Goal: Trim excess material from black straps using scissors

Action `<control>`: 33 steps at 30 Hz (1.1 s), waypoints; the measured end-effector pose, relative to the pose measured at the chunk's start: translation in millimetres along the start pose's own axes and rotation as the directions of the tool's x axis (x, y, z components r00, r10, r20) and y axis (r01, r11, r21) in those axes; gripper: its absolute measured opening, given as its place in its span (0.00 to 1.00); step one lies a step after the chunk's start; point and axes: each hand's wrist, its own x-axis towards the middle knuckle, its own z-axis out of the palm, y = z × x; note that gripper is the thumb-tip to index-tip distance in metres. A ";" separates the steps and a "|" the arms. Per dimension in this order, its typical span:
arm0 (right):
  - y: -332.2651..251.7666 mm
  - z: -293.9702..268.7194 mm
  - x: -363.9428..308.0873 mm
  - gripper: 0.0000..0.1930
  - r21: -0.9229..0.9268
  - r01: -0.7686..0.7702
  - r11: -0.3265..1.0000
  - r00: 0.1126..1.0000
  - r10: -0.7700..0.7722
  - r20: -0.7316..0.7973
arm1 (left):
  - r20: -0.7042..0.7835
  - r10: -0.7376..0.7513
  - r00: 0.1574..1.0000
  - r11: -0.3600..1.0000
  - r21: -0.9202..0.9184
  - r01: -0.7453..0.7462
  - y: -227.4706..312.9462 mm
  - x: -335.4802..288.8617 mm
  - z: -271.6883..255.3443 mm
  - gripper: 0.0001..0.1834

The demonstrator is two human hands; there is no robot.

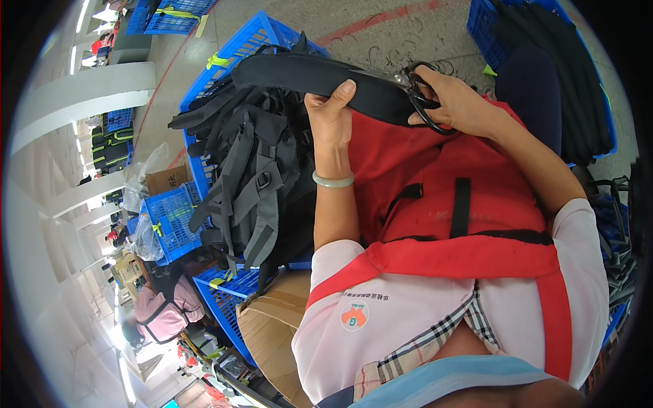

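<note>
My left hand [331,122] grips a long black padded strap [289,72], its thumb lying on top. The strap stretches across in front of me, above the red apron [428,163] on my lap. My right hand [454,102] is closed around the black handles of a pair of scissors [400,79]. Their metal blades point left and lie along the strap's upper edge; I cannot tell whether they are parted. Part of the strap's right end is hidden by the scissors and fingers.
Left of my lap, a blue crate [197,160] is heaped with black and grey straps [262,180]. Another blue crate [607,112] with long black pieces stands at the right. Dark scraps [394,51] litter the floor. A cardboard box [275,319] sits near my left side.
</note>
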 end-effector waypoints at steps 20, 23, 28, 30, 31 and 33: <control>14.2 12.2 4.4 0.33 -0.102 0.187 0.977 0.976 -0.196 -0.091 | 0.047 -0.046 0.998 0.997 -0.055 0.048 -7.0 -7.9 0.3 0.11; 6.2 8.7 -0.4 0.35 -0.048 0.244 0.969 0.965 -0.247 -0.083 | 0.058 -0.034 0.998 0.998 -0.052 0.037 -7.0 -9.3 -1.5 0.12; 10.8 10.6 4.5 0.31 -0.066 0.235 0.970 0.969 -0.238 -0.057 | 0.067 -0.084 0.994 0.994 -0.070 0.088 -10.7 -11.4 -2.1 0.13; 12.8 12.0 6.1 0.30 -0.106 0.272 0.956 0.955 -0.282 -0.096 | 0.058 -0.084 0.995 0.994 -0.071 0.088 -11.0 -11.9 -2.0 0.13; 9.9 10.9 6.4 0.28 -0.068 0.192 0.979 0.978 -0.197 -0.069 | 0.048 -0.082 0.995 0.994 -0.071 0.085 -10.7 -12.2 -2.5 0.12; 10.1 11.8 7.0 0.27 -0.032 0.112 0.993 0.993 -0.113 -0.038 | 0.033 -0.067 0.997 0.997 -0.047 0.069 -10.6 -13.3 -2.8 0.12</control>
